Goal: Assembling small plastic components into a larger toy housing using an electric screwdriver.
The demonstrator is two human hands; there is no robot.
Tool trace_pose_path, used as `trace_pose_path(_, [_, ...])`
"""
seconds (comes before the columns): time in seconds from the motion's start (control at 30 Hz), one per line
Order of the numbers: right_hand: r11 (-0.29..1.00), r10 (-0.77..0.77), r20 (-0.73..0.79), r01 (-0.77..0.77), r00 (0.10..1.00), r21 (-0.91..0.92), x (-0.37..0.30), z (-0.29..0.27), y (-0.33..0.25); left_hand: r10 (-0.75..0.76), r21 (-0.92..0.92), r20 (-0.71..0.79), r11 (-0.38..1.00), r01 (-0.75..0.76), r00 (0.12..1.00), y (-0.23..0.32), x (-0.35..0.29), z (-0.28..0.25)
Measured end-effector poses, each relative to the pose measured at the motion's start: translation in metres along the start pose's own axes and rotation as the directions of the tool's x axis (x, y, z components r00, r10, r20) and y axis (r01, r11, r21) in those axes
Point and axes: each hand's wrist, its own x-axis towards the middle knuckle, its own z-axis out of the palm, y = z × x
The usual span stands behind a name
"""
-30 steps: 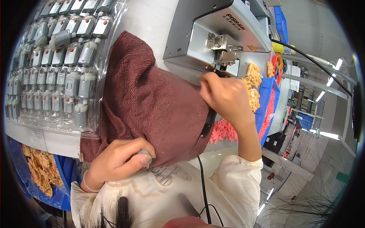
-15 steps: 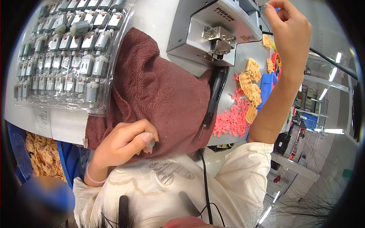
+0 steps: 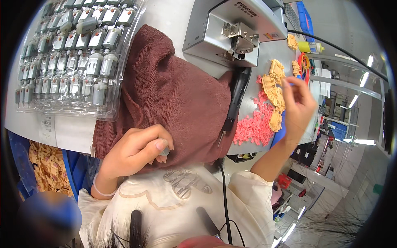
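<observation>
My left hand (image 3: 134,152) rests at the near edge of a brown towel (image 3: 182,103), its fingers curled around a small pale grey piece (image 3: 165,152). Most of that piece is hidden by the fingers. My right hand (image 3: 300,108) is raised at the right, beside a row of yellow plastic parts (image 3: 273,93). Its thumb and forefinger come together in a pinch; whatever is between them is too small to make out. A black electric screwdriver (image 3: 236,99) lies along the towel's right edge, bit toward me, untouched by either hand.
A clear tray of small motors (image 3: 66,62) takes up the far left. Behind the towel stands a grey metal machine (image 3: 223,31). Pink small parts (image 3: 254,128) lie heaped right of the screwdriver. A blue bin with yellow parts (image 3: 49,169) sits lower left. A black cable (image 3: 223,190) hangs down in front.
My right hand has come down and nearer from beside the machine's far right to the yellow parts. The left hand keeps its hold on the grey piece, almost unmoved.
</observation>
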Motion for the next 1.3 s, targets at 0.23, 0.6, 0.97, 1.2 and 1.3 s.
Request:
trace_pose_path(0.23, [0.981,0.094,0.231,-0.051,0.968,-0.187,-0.021,0.022,0.113,-0.004,0.007,-0.040,1.000,0.004,0.999,-0.001,0.001,0.008])
trace_pose_path(0.6, [0.987,0.157,-0.106,-0.153,0.982,0.040,-0.020,0.018,0.091,0.108,0.102,-0.155,0.990,-0.093,0.982,-0.013,-0.004,0.021])
trace_pose_path(0.97, [0.747,-0.203,0.209,0.013,0.957,0.664,-0.043,-0.007,-0.012,0.150,0.237,-0.152,0.965,-0.111,0.977,-0.009,0.010,0.037])
trace_pose_path(1.2, [0.753,-0.352,0.318,0.065,0.881,0.654,-0.023,0.006,-0.028,0.166,0.222,-0.217,0.968,-0.117,0.962,-0.012,0.023,0.042])
trace_pose_path(1.3, [0.762,-0.450,0.564,-0.032,0.692,0.646,-0.007,0.009,-0.037,0.167,0.202,-0.235,0.972,-0.120,0.958,-0.013,0.025,0.043])
